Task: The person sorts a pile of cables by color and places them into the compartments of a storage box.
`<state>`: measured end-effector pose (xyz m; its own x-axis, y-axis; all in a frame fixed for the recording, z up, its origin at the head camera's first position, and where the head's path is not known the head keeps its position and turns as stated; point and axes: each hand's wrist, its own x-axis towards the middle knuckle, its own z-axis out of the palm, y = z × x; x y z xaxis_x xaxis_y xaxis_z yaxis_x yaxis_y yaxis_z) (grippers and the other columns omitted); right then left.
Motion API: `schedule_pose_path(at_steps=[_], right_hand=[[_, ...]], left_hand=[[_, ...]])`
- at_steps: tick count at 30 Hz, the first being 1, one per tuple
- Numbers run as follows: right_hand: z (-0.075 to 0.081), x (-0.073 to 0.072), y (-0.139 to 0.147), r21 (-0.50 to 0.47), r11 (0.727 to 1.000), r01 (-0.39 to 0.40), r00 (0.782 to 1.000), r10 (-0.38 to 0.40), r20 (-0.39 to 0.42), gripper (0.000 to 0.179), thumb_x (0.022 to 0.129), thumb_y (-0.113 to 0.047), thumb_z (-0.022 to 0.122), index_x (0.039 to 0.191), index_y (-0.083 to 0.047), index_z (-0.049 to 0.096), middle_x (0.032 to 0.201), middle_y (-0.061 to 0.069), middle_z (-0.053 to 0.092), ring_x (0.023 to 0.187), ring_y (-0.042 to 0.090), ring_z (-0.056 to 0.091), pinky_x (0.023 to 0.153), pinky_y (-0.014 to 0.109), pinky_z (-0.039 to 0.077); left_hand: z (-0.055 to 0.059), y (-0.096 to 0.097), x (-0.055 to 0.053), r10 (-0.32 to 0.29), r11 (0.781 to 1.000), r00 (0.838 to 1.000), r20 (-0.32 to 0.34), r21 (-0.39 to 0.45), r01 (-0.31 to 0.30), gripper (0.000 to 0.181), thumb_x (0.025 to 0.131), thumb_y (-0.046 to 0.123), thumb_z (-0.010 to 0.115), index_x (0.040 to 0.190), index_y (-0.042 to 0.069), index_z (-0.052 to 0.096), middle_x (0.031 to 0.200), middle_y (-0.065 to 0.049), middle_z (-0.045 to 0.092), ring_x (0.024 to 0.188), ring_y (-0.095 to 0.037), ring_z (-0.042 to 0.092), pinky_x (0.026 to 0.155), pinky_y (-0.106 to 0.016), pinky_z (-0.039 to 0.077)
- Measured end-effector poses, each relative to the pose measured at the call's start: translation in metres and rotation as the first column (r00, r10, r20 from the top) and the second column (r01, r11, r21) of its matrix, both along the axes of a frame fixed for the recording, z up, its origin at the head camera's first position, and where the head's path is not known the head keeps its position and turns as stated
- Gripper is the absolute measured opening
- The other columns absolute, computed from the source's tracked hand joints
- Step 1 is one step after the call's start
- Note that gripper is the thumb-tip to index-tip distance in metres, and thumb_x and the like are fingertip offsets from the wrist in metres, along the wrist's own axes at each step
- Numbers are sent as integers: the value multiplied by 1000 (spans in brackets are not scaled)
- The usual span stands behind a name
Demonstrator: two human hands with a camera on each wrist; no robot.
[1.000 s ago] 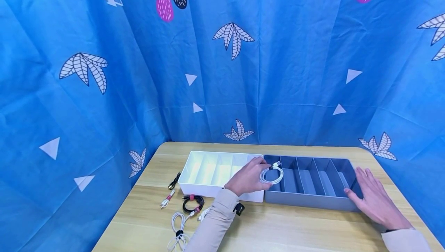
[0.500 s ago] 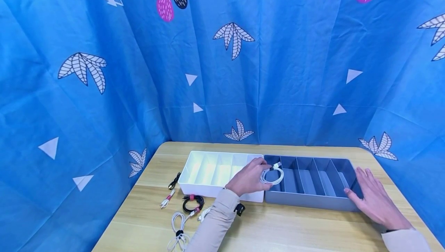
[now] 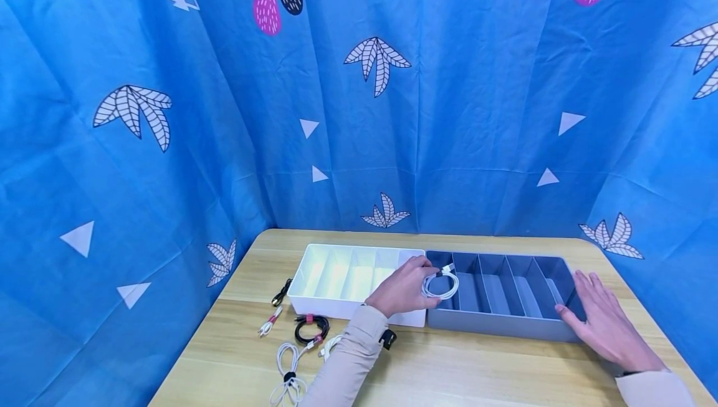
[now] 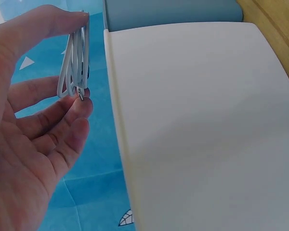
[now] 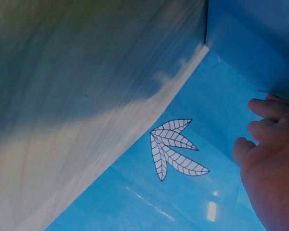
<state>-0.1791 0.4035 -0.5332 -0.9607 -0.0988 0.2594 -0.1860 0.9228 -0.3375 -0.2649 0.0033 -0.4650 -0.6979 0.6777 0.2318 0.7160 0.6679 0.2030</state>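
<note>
My left hand (image 3: 405, 285) pinches a coiled white USB cable (image 3: 447, 293) between thumb and fingers, over the left end of a grey divided box (image 3: 499, 322). In the left wrist view the cable loops (image 4: 76, 62) hang edge-on between thumb and fingertips, beside the white box's wall (image 4: 202, 120). The white divided box (image 3: 325, 307) stands left of the grey one, ends together. At the grey box's right end rests my right hand (image 3: 603, 316), fingers extended along the outside and thumb by the front rim. The right wrist view shows its fingers (image 5: 267, 109) against the box wall.
On the wooden table (image 3: 449, 369), left front, lie a short black cable (image 3: 282, 293), a small white cable (image 3: 270, 321), a black coil (image 3: 311, 329), a white cable with a black tie (image 3: 289, 377) and another white cable (image 3: 328, 348). A blue curtain (image 3: 477, 195) surrounds the table.
My left hand and the coiled cable have shifted very slightly to the right. The right hand and both boxes stay where they were.
</note>
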Motion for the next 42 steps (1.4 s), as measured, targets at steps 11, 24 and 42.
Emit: schedule_pose_path(at_steps=[11,24,42], right_hand=[[0,0,-2,-7,1000,0,1000,0,-3,86,100,-41,49,154,7,3,159,35,4,150,45,-14,117,44,-29],[-1,0,-2,-5,1000,8,1000,-8,7,87,100,-42,48,154,7,2,159,35,4,150,41,-20,117,47,-29],[-3,-1,-3,-7,1000,11,1000,-11,6,88,100,-43,48,154,6,-1,160,34,0,149,37,-23,114,40,-32]], left_hand=[[-4,1,-2,8,1000,1000,4,-8,-8,57,80,42,77,127,12,66,120,1,60,107,-9,55,87,-10,51],[-8,1,-4,9,1000,1000,5,-7,-9,57,80,43,78,127,13,66,119,2,60,106,-8,55,87,-10,51],[-12,2,-7,6,1000,1000,27,-13,-5,57,80,41,78,127,13,66,123,1,59,110,-8,54,90,-11,51]])
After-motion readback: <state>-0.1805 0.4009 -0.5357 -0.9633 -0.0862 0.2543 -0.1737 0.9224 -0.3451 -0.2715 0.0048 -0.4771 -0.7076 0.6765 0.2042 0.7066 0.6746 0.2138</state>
